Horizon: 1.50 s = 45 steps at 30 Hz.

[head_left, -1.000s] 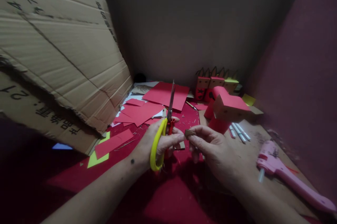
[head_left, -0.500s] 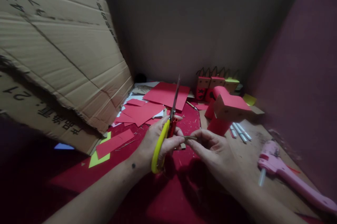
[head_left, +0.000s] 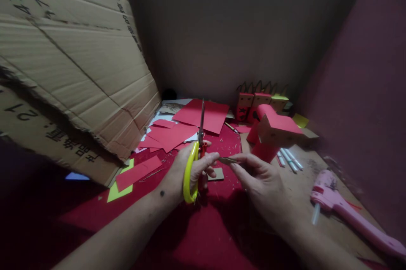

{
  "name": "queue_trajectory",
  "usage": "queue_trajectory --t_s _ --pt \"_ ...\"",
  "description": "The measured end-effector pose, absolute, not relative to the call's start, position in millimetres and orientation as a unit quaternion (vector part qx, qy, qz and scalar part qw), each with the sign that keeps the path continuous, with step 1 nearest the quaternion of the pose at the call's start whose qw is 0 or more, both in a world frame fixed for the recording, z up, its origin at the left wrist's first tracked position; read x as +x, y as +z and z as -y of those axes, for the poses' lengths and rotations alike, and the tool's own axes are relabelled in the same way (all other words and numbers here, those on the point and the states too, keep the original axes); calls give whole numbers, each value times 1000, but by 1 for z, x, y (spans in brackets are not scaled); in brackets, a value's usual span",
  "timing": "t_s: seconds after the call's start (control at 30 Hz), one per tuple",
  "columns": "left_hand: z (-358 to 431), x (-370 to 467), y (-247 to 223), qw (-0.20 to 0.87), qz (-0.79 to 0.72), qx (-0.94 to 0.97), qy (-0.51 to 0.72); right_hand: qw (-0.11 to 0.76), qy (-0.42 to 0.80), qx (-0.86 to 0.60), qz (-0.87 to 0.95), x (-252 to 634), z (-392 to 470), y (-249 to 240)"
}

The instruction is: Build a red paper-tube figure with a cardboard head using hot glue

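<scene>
My left hand (head_left: 185,168) is closed around a pair of scissors (head_left: 191,173) with a yellow handle, blades pointing up and away. Its thumb reaches one end of a small, thin cardboard piece (head_left: 227,160). From the other end, my right hand (head_left: 258,177) pinches that piece between thumb and fingertips. Just below lies a small cardboard rectangle (head_left: 217,174), partly hidden by my left fingers. Bits of scrap are strewn over the dark red tabletop (head_left: 209,236) around it.
Red paper sheets (head_left: 173,135) lie behind my left hand. A red paper-and-cardboard figure (head_left: 274,128) stands at right, with smaller figures (head_left: 245,105) behind. A pink glue gun (head_left: 342,206) and several pens (head_left: 290,159) rest on a cardboard sheet. A large cardboard panel (head_left: 76,58) leans at left.
The scissors in my left hand have shifted left and their blades now point more upright. The thin piece is raised slightly, and the small cardboard rectangle below shows more.
</scene>
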<state>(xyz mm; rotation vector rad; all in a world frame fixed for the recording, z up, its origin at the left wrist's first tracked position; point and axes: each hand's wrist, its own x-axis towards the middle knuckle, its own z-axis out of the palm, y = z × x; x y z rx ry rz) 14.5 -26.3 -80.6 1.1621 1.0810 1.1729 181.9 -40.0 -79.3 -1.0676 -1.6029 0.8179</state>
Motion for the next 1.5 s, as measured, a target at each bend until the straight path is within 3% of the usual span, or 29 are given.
queue_trajectory --t_s 0.1,0.17,0.37,0.57,0.83,1.1,1.37,1.5 --pt "24 14 -82 620 -429 472 457 505 200 -371 753 184 41 -93" --pt "23 13 -83 644 -402 474 446 479 176 -333 793 185 44 -95" --pt "29 12 -79 587 -400 519 475 486 428 -398 650 183 47 -74" --pt "35 16 -69 523 -430 574 460 396 608 -423 543 181 37 -74" --pt "31 13 -72 545 -444 565 433 465 668 -375 443 181 33 -84" --pt "37 19 -73 515 -434 608 421 441 572 -429 543 177 41 -68" --pt "35 7 -86 230 -425 793 372 599 610 -314 414 186 25 -72" --pt "37 11 -80 173 -434 818 336 639 597 -290 389 190 18 -71"
